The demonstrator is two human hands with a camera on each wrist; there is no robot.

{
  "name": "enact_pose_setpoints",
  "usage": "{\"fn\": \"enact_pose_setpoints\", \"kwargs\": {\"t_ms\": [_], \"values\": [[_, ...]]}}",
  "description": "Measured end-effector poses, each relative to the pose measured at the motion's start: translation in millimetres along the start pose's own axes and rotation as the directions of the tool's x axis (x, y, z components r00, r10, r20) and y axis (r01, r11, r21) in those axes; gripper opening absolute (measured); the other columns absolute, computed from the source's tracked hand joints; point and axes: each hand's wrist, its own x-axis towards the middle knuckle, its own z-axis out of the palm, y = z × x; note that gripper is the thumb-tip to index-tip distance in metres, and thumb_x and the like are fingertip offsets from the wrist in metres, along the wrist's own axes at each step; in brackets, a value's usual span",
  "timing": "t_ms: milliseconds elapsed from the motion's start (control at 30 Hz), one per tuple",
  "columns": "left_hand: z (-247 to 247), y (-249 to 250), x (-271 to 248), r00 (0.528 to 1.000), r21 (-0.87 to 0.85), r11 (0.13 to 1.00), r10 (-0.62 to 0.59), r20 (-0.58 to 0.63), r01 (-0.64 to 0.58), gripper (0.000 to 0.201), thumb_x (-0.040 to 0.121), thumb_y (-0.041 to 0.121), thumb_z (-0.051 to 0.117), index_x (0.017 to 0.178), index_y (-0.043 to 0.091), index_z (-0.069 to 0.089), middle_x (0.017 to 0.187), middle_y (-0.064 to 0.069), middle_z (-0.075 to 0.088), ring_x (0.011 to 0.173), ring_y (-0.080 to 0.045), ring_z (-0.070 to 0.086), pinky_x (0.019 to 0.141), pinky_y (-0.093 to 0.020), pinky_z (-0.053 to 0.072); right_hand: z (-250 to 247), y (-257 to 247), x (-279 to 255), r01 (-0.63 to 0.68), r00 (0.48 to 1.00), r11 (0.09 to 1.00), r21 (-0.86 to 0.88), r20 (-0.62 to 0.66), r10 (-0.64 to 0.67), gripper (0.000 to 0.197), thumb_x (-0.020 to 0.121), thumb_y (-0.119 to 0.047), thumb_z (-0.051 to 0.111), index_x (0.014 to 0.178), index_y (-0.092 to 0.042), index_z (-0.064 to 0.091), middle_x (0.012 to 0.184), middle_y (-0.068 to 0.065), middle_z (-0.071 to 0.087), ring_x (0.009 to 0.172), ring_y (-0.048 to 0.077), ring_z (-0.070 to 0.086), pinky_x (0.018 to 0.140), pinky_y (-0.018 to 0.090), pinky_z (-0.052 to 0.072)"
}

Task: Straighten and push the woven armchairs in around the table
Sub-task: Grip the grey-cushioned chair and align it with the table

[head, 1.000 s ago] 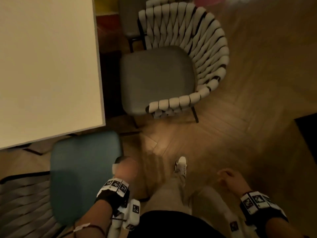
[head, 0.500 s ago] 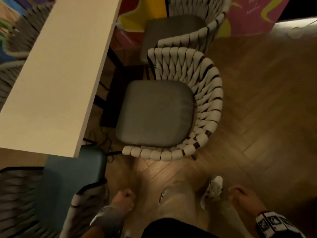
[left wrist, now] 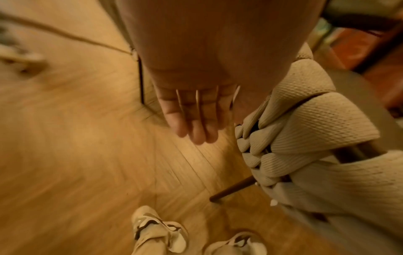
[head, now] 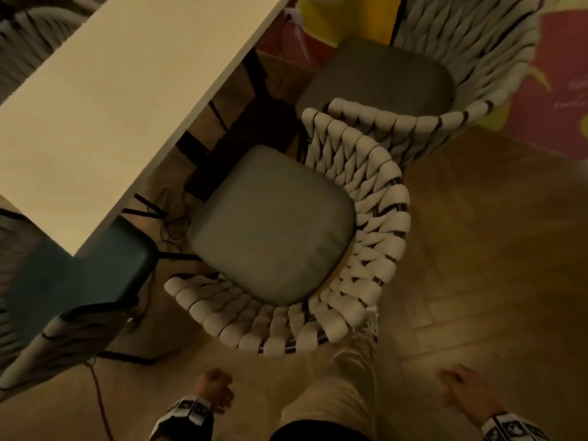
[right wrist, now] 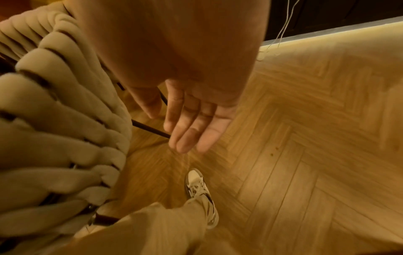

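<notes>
Along the long pale table [head: 105, 100] stand two cream woven armchairs with grey seat cushions, the nearer [head: 372, 237] angled away from the edge, the farther [head: 461, 58] behind it, plus one teal-seated chair [head: 73, 281] at the corner. Both hands hang free beside the nearer chair's chunky braided back, left hand [left wrist: 191, 112] and right hand [right wrist: 191, 120] relaxed, fingers straight, holding nothing.

one long white rectangular table [head: 105, 100] is seen. two cream woven-rope armchairs with grey seat cushions are counted, one near [head: 273, 230] and one farther [head: 413, 71]. one dark-strapped armchair with a teal seat [head: 73, 281] is counted. two bare hands are seen, left [head: 213, 388] and right [head: 467, 393].
</notes>
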Motion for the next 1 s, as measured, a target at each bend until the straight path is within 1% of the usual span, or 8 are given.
{"fn": "enact_pose_setpoints", "kwargs": {"t_ms": [133, 267, 367, 500, 600, 700, 833, 1000], "values": [[28, 31, -21, 0.991, -0.293, 0.951, -0.121, -0.052, 0.101, 0.015, 0.101, 0.016, 0.043, 0.11, 0.003, 0.044, 0.074, -0.021, 0.054, 0.061, -0.027, 0.051, 0.057, -0.032, 0.04, -51, -56, 33, 0.08, 0.997, 0.991, -0.111, 0.026, -0.078, 0.016, 0.093, -0.018, 0.056, 0.081, -0.012, 0.065, 0.08, 0.014, 0.069, 0.078, 0.032, 0.066, 0.076, 0.044, 0.054], [39, 49, -37, 0.976, -0.533, 0.843, -0.174, -0.132, 0.078, 0.031, 0.101, 0.018, 0.04, 0.125, 0.0, 0.045, 0.082, -0.021, 0.057, 0.066, -0.029, 0.055, 0.058, -0.033, 0.045, -75, -123, 55, 0.137, 0.987, 0.989, -0.054, 0.089, -0.132, 0.014, 0.096, -0.012, 0.05, 0.086, -0.01, 0.06, 0.075, 0.014, 0.065, 0.071, 0.033, 0.063, 0.07, 0.041, 0.05], [45, 58, -43, 0.97, -0.69, 0.721, -0.207, -0.125, 0.065, 0.04, 0.1, 0.023, 0.037, 0.13, 0.0, 0.048, 0.092, -0.022, 0.061, 0.072, -0.032, 0.061, 0.061, -0.034, 0.048, -77, -167, 72, 0.189, 0.97, 0.982, -0.013, 0.158, -0.185, 0.012, 0.098, -0.017, 0.048, 0.095, -0.01, 0.058, 0.078, 0.017, 0.064, 0.069, 0.031, 0.06, 0.076, 0.046, 0.051], [65, 68, -64, 0.964, -0.765, 0.643, -0.216, -0.157, 0.02, 0.038, 0.098, 0.028, 0.042, 0.128, 0.006, 0.047, 0.102, -0.019, 0.063, 0.074, -0.032, 0.063, 0.063, -0.037, 0.052, -64, -217, 89, 0.25, 0.946, 0.967, 0.041, 0.203, -0.254, 0.02, 0.098, -0.027, 0.049, 0.114, -0.014, 0.048, 0.087, 0.013, 0.061, 0.072, 0.029, 0.059, 0.071, 0.042, 0.05], [89, 76, -76, 0.965, -0.802, 0.596, -0.219, -0.141, 0.018, 0.039, 0.098, 0.03, 0.048, 0.131, 0.01, 0.044, 0.103, -0.018, 0.063, 0.072, -0.031, 0.064, 0.064, -0.036, 0.052, -54, -247, 103, 0.222, 0.943, 0.971, 0.089, 0.235, -0.237, 0.033, 0.098, -0.028, 0.048, 0.126, -0.012, 0.045, 0.11, 0.018, 0.06, 0.093, 0.034, 0.062, 0.067, 0.041, 0.053], [117, 88, -88, 0.962, -0.852, 0.524, -0.235, -0.138, 0.006, 0.037, 0.098, 0.031, 0.048, 0.13, 0.013, 0.042, 0.105, -0.015, 0.062, 0.071, -0.031, 0.064, 0.064, -0.037, 0.052, -47, -258, 113, 0.138, 0.951, 0.983, 0.122, 0.259, -0.166, 0.045, 0.097, -0.031, 0.049, 0.137, -0.014, 0.038, 0.132, 0.019, 0.052, 0.114, 0.041, 0.057, 0.075, 0.048, 0.054], [153, 104, -91, 0.959, -0.918, 0.396, -0.263, -0.101, 0.012, 0.038, 0.095, 0.032, 0.053, 0.127, 0.017, 0.039, 0.106, -0.012, 0.06, 0.07, -0.033, 0.066, 0.059, -0.04, 0.055, -45, -256, 119, 0.131, 0.954, 0.979, 0.156, 0.249, -0.168, 0.052, 0.094, -0.04, 0.054, 0.139, -0.022, 0.036, 0.138, 0.017, 0.051, 0.117, 0.041, 0.056, 0.071, 0.044, 0.056], [162, 116, -81, 0.93, -0.956, 0.294, -0.355, -0.096, 0.014, 0.045, 0.095, 0.028, 0.055, 0.134, 0.008, 0.042, 0.117, -0.021, 0.054, 0.083, -0.042, 0.061, 0.053, -0.049, 0.057, -43, -257, 114, 0.189, 0.951, 0.969, 0.157, 0.218, -0.221, 0.044, 0.096, -0.037, 0.051, 0.136, -0.022, 0.04, 0.138, 0.017, 0.051, 0.118, 0.04, 0.055, 0.084, 0.058, 0.052]]}}
